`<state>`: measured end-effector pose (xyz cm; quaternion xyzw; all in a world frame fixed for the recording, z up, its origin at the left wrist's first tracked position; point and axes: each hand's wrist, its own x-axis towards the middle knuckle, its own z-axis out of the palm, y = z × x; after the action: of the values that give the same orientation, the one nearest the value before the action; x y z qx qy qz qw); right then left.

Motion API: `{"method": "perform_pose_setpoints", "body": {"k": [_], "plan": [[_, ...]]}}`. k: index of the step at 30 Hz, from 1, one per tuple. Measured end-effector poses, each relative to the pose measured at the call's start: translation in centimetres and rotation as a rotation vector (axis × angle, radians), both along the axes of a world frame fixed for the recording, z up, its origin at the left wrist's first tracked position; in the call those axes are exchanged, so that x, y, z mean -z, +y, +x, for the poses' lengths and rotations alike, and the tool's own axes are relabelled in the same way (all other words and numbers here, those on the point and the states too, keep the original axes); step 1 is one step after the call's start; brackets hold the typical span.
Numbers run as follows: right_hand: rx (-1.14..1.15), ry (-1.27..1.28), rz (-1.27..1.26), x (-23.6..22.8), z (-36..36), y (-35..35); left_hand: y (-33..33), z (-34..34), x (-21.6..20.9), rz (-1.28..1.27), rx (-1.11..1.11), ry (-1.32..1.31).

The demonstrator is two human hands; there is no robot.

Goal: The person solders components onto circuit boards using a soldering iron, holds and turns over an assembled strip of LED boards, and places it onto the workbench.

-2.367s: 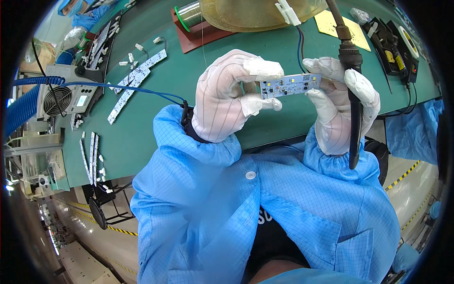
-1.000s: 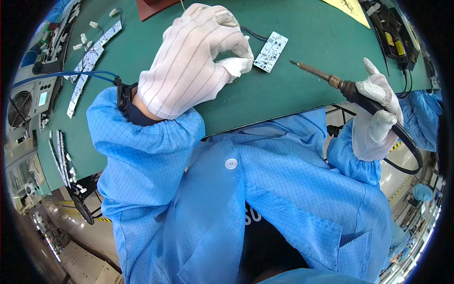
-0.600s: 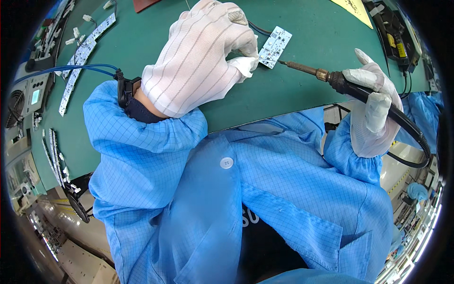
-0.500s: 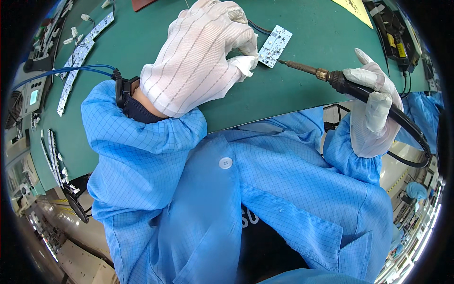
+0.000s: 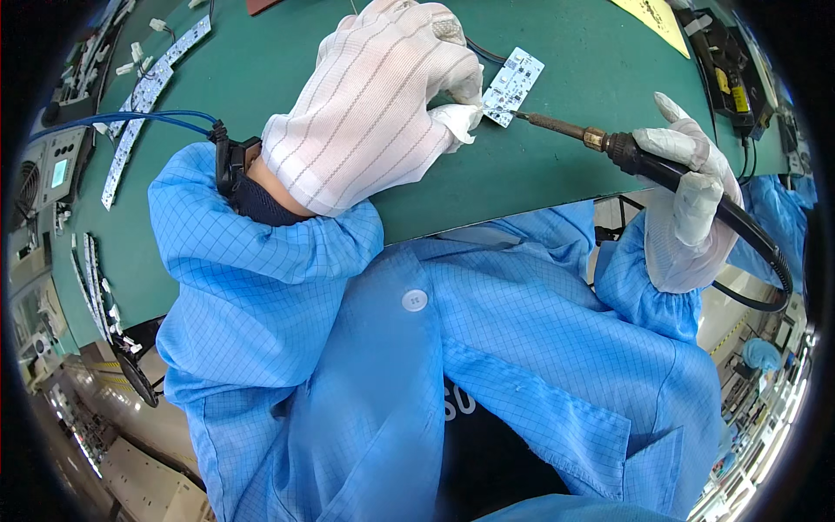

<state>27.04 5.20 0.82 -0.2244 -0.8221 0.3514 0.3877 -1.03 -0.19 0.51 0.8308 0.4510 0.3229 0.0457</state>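
Note:
My left hand (image 5: 378, 109), in a striped white glove with finger cots, bends over the green mat with thumb and forefinger pinched. From the pinch a thin solder wire (image 5: 492, 108) reaches the lower end of a small white circuit board (image 5: 515, 83); the fingers mostly hide it. My right hand (image 5: 696, 178), also gloved, is closed round the black handle of a soldering iron (image 5: 600, 139). The iron's tip meets the board's lower right edge, close to the wire. Dark leads (image 5: 485, 54) run from the board's far end behind my left hand.
Long white circuit strips (image 5: 130, 143) with connectors lie at the left, and more strips (image 5: 97, 291) near the left table edge. A grey device with a display (image 5: 59, 172) stands far left. A black box (image 5: 735, 87) and yellow sheet (image 5: 657, 22) are at the far right.
The board, both hands and the iron appear shifted very slightly to the right in the picture. The iron's tip stays at the board's lower end, and both grips are unchanged.

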Motion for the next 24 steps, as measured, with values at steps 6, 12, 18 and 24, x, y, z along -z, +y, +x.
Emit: {"method": "perform_pose_setpoints", "body": {"k": [6, 12, 18, 24], "plan": [[0.056, -0.001, -0.01, 0.3, 0.0, 0.0, 0.1, -0.1, -0.1, -0.02, -0.003, 0.025], [-0.007, -0.068, 0.157, -0.6, -1.1, -0.2, -0.3, -0.3, -0.3, 0.034, 0.036, -0.041], [-0.025, -0.078, 0.212, -0.6, -1.2, -0.5, 0.1, -0.2, 0.0, 0.059, 0.07, -0.138], [-0.025, -0.019, 0.226, -0.2, 0.1, 0.7, -0.1, 0.2, 0.4, 0.179, -0.025, -0.164]]}}
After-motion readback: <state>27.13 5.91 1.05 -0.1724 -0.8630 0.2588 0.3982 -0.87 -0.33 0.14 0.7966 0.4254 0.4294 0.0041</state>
